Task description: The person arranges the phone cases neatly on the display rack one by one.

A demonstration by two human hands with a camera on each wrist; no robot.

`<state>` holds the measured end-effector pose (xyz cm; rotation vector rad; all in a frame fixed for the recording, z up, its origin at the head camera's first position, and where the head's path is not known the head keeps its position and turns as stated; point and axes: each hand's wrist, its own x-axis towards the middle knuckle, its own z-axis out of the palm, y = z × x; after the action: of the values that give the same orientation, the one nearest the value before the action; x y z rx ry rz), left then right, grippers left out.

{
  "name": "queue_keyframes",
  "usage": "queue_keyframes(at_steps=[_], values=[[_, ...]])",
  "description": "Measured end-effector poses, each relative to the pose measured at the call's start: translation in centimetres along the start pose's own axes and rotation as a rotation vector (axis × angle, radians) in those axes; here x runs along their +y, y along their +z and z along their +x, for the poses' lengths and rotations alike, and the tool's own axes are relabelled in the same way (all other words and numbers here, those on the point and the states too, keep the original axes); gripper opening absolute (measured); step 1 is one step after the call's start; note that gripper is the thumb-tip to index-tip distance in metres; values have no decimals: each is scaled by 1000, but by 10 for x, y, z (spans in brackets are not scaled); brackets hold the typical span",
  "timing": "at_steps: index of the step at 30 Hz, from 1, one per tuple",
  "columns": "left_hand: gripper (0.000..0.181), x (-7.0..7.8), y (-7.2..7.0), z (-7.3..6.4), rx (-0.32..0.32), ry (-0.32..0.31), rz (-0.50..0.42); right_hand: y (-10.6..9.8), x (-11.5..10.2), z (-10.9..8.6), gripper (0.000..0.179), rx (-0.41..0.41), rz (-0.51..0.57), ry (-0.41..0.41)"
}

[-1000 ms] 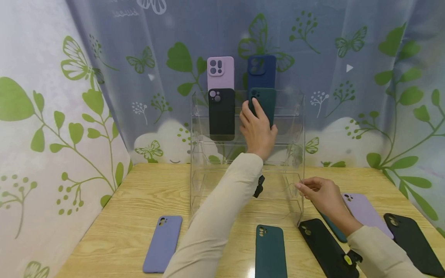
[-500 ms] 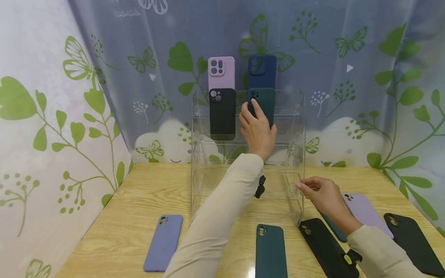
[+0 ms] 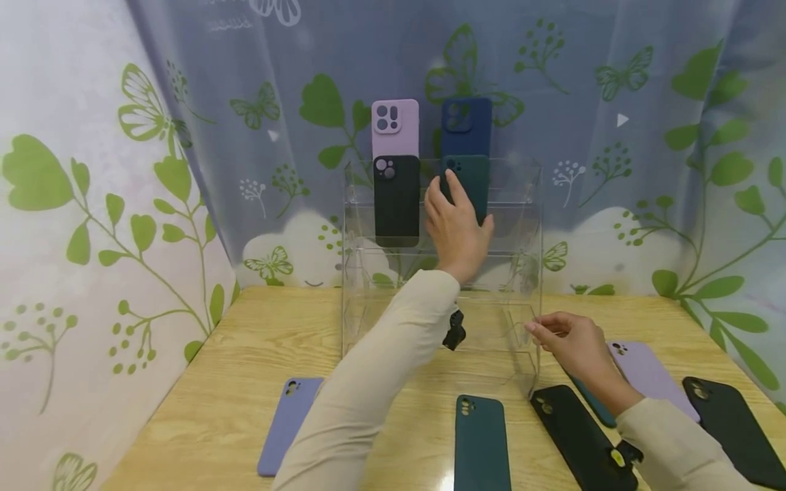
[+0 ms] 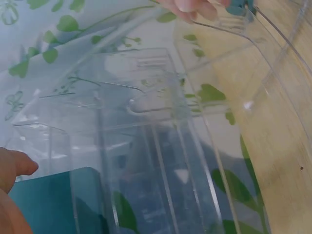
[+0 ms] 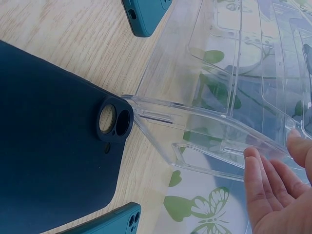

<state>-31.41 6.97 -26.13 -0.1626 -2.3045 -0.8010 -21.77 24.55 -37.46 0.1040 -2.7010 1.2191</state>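
Observation:
My left hand [image 3: 457,228] reaches up to a dark green phone case [image 3: 474,179] on the clear tiered display stand [image 3: 368,254]. Its fingers lie over the case's front and left side, with the thumb at the right edge. In the left wrist view, that thumb [image 4: 14,170] shows beside the case's lower end [image 4: 44,200]. Lower down, my right hand [image 3: 574,344] pinches the stand's right side wall; in the right wrist view, thumb [image 5: 300,148] and fingers [image 5: 265,183] are on opposite sides of the clear panel [image 5: 214,119].
Behind the green case stands a navy case [image 3: 469,126]. A lilac case [image 3: 396,129] and a black case [image 3: 396,201] stand to the left. On the table lie a periwinkle case [image 3: 288,423], a teal case [image 3: 482,443], a black case [image 3: 580,436] and several others.
Both hands keep nearly the same places on the case and the stand. The left forearm has shifted slightly left over the periwinkle case, and the head view has moved a little.

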Motion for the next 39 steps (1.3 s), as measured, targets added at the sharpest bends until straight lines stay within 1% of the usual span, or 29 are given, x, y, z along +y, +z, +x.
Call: queue_keyframes(at_steps=[3,5,8,11,13,16,20,24,27,33,39], values=[[92,-1,-9,1,-15,14,-40,-1,-1,0,54,-2,7,-2],[92,-1,-16,1,-36,23,-59,-1,0,0,54,-5,7,0],[92,-1,-28,-1,-84,38,-87,-2,1,-1,55,-8,2,7],[93,-1,-42,-5,-144,54,-134,-2,3,-1,55,-7,0,11],[93,-4,-52,-9,-176,70,-172,-2,3,0,55,-5,3,8],[93,-12,-67,-15,-212,94,-206,-1,3,0,54,0,4,5],[93,-32,-84,-24,-263,93,-207,-1,3,0,54,3,2,6],[93,-58,-98,-35,-312,63,-217,-1,2,1,54,6,-4,4],[93,-77,-109,-44,-333,36,-224,-1,1,1,54,7,-5,8],[92,-115,-127,-65,-359,-20,-231,-1,0,0,54,5,-4,14],[91,-157,-141,-91,-365,-35,-221,0,1,1,52,6,-2,9]])
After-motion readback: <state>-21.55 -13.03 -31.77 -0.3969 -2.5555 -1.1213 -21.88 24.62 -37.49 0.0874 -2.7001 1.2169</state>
